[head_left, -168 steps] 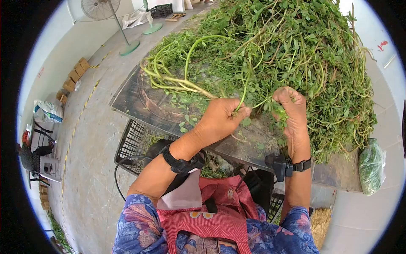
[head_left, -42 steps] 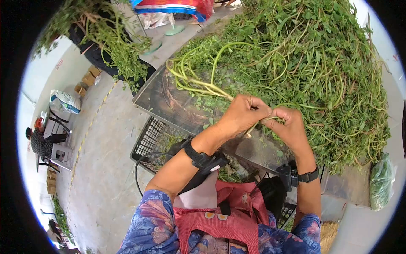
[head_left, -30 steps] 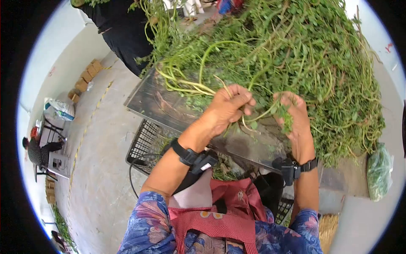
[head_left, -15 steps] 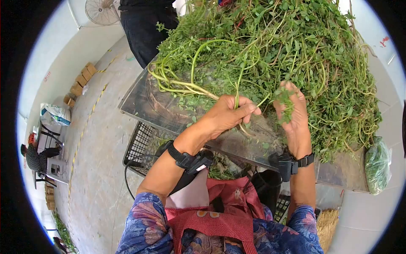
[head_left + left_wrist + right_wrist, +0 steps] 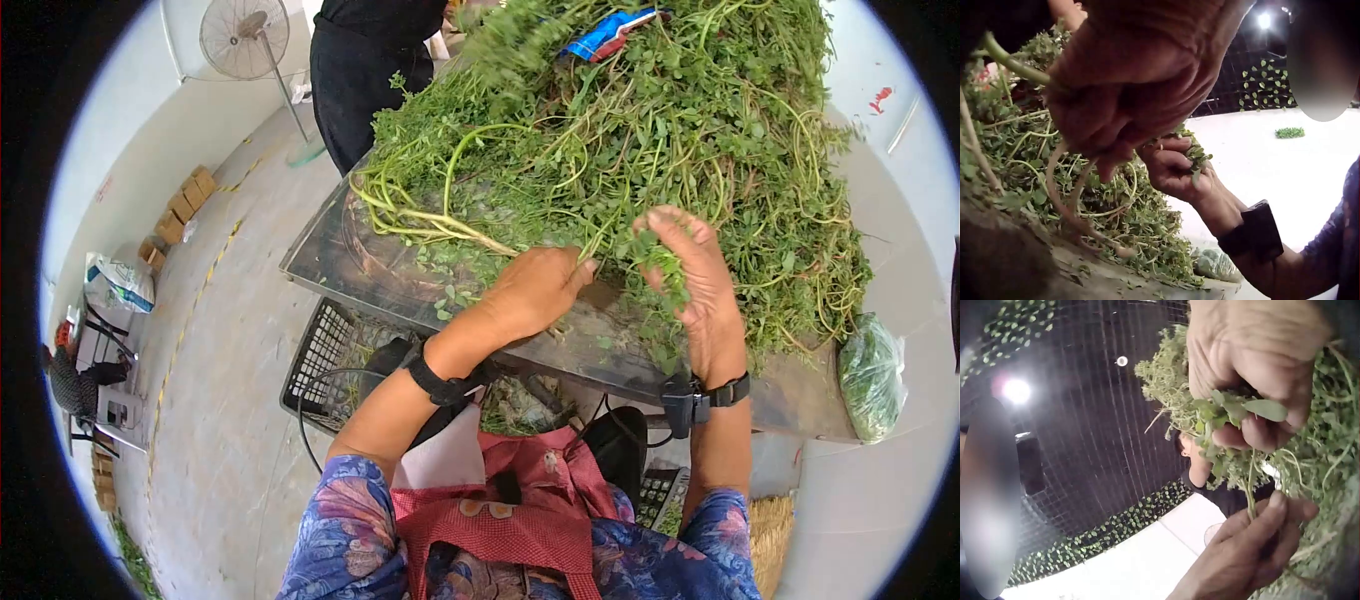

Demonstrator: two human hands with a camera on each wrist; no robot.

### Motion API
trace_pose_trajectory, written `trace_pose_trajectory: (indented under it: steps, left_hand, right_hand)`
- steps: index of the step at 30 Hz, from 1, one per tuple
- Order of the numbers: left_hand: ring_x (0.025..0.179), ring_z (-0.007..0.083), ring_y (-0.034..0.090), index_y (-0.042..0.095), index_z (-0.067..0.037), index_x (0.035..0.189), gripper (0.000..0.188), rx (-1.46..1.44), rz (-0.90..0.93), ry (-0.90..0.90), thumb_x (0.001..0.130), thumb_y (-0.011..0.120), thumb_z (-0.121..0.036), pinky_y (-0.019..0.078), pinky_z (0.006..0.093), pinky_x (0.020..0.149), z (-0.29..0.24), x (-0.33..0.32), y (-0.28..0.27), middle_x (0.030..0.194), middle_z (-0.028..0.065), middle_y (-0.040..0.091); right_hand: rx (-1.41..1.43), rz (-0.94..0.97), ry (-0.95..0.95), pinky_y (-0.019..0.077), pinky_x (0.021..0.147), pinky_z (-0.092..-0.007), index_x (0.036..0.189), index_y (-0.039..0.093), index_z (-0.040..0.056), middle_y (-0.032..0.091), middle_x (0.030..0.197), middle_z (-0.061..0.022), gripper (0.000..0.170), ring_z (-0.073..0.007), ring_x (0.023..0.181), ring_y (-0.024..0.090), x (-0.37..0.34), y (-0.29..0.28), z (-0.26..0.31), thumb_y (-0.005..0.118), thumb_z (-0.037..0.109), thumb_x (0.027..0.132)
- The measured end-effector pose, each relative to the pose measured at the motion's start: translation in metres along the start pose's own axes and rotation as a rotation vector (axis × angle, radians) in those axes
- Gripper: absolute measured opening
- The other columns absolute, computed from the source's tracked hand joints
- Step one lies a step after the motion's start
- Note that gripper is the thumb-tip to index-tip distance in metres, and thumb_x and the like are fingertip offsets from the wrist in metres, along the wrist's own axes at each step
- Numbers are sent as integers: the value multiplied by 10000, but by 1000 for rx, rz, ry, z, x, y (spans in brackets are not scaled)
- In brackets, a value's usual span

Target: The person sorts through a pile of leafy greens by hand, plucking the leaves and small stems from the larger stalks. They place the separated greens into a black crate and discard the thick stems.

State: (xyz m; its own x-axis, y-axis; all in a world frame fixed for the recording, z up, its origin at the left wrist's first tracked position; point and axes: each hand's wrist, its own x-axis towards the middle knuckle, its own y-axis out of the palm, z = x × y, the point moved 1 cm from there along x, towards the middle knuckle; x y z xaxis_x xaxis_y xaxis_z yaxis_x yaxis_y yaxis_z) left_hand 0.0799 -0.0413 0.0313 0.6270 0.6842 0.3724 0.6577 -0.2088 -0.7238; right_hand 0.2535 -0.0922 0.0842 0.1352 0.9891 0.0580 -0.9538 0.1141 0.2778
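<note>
1. On my head feed, the left hand (image 5: 540,288) pinches thin green stems (image 5: 1251,487) between thumb and fingers; pale stem ends trail below it.
2. I see the right hand (image 5: 695,262) with fingers curled round a leafy sprig (image 5: 668,272), near the left hand.
3. Stems and sprig are above the near edge of the dark table (image 5: 325,255), before a heaped pile of leafy greens (image 5: 700,150).
4. A plastic bag of greens (image 5: 870,380) sits right of the pile.

Both forearms (image 5: 385,405) reach forward; left hand (image 5: 533,292) curled, thumb straight; right hand (image 5: 697,268) near it, fingers bent
</note>
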Motion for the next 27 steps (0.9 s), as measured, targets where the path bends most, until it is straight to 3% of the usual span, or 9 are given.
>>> trace_pose_trajectory:
  steps: [4,6,12,14,15,16,18,25,27]
  left_hand:
    - [736,436,558,560,31,826,318,113,8,-48,903,469,-263,436,486,664,-20,-2,-5,735,248,581]
    - [733,440,561,546,31,810,309,208,33,-74,893,477,-259,438,496,669,-24,-2,-9,741,262,577]
    - [750,419,588,543,27,819,249,345,87,-61,862,493,-214,459,494,659,-21,-1,-11,741,253,593]
    - [738,405,599,546,19,819,221,397,89,-66,845,502,-196,465,490,646,-23,0,-8,733,243,600]
    - [726,391,610,549,11,819,194,447,99,-80,828,511,-179,472,486,633,-25,0,-7,726,233,606]
    - [726,391,610,549,11,819,194,447,98,-79,828,511,-179,472,486,633,-27,1,-6,726,233,606]
    - [686,378,618,553,1,823,169,491,131,-97,804,522,-164,478,477,605,-33,2,-4,702,217,611]
    - [699,377,611,553,2,859,204,436,103,-60,802,537,-193,474,470,601,-33,2,-8,709,223,605]
    - [697,325,608,559,2,837,305,203,-37,89,840,550,-303,463,417,610,-25,1,-5,709,204,591]
  right_hand:
    - [366,-72,138,391,366,-165,899,580,-1,572,767,-63,155,-101,509,513,-8,-3,-19,591,126,810]
    - [478,35,192,398,374,-168,920,575,-20,541,789,-81,166,-111,455,455,-4,-11,-30,549,103,811]
    - [162,32,61,435,463,-175,1006,610,0,585,944,-67,221,-111,622,527,-13,-2,-19,575,123,826]
    - [-66,32,-24,346,368,-162,1045,616,32,551,949,-34,273,-54,631,500,-18,5,-15,654,150,800]
    - [-161,51,-103,417,493,-192,1011,632,34,589,924,-30,275,-64,709,519,-17,3,-18,700,165,779]
    - [-161,51,-104,417,493,-192,1011,632,34,589,924,-30,275,-64,709,519,-15,2,-23,700,165,779]
    - [-295,44,-151,437,735,-250,957,653,20,632,915,-38,203,-92,769,554,-12,1,-33,687,137,795]
    - [-269,-32,-133,434,722,-242,906,670,16,647,830,-23,151,-79,756,548,-11,-5,-30,685,118,796]
    - [-276,-23,-154,435,725,-245,901,671,15,648,831,-23,145,-81,757,550,-7,-7,-36,685,115,795]
